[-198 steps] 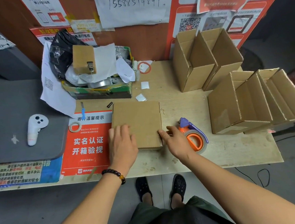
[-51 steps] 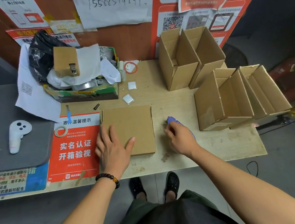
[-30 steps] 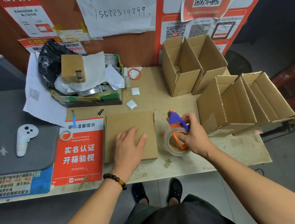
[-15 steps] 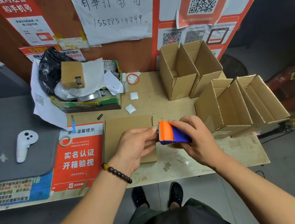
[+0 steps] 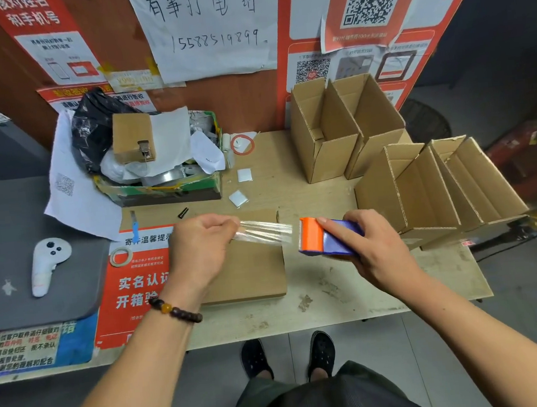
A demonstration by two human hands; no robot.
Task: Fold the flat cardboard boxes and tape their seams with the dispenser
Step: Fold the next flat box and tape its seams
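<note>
Head view: left hand (image 5: 199, 248) is pinching clear tape (image 5: 263, 233), right hand (image 5: 371, 246) gripping the dispenser (image 5: 322, 237) above the flat box (image 5: 251, 276); folded boxes (image 5: 422, 190) are crowding the counter (image 5: 333, 295) rightward.

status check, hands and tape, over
Left hand pinches clear tape end. Right hand grips dispenser. Folded box flat beneath, untaped. Nothing blocking.

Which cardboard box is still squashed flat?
The flat cardboard box lying on the table under the hands and the stretched tape. The other boxes by the wall and on the right are folded open.
</note>
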